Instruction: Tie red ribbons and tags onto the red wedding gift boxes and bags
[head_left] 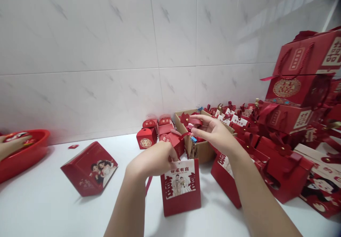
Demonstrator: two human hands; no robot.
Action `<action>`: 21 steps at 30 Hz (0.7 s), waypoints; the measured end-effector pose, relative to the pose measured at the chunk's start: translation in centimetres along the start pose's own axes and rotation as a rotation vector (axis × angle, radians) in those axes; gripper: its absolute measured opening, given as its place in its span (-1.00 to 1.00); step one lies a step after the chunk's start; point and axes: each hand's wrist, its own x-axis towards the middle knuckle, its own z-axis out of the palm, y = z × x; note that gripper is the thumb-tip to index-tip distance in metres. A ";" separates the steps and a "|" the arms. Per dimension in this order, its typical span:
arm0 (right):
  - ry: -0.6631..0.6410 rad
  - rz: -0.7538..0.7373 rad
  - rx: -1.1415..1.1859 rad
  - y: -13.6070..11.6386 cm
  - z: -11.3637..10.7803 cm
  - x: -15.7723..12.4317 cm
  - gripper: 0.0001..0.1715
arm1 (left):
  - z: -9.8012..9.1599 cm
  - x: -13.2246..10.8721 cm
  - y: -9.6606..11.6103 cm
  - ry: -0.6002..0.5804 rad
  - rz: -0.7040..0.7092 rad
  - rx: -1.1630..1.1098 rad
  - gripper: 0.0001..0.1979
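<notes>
A small red gift bag [180,188] with a cartoon couple on its front stands upright on the white table [48,208]. My left hand [153,160] is closed on the bag's top edge. My right hand [213,130] hovers over a brown cardboard box [198,150] behind the bag, its fingers curled round small wrapped candies. A red ribbon runs from the bag's top toward the box.
Another red gift box [89,168] lies tipped at the left. Small red boxes [146,137] stand by the tiled wall. Many red bags and big stacked boxes [298,87] crowd the right. A red bowl [23,155] with another person's hand [10,146] sits far left.
</notes>
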 end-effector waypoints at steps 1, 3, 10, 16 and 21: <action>-0.011 0.010 0.005 0.0 0.1 -0.1 -0.41 | 0.0 0.0 0.0 -0.004 -0.004 -0.004 -0.82; -0.006 0.029 -0.001 -0.1 0.4 -0.1 -0.38 | 0.1 0.0 0.1 -0.005 0.002 -0.002 -0.82; 0.138 0.057 -0.166 -0.5 1.3 -0.4 -0.59 | 0.1 0.2 0.0 -0.003 0.010 0.007 -0.82; 0.023 -0.019 -0.184 -0.9 1.2 -0.5 -0.70 | 0.2 0.2 -0.2 -0.020 0.008 0.009 -0.83; -0.116 -0.098 -0.263 -1.0 0.9 -0.9 -0.74 | 0.3 0.1 -0.1 -0.015 0.009 0.010 -0.84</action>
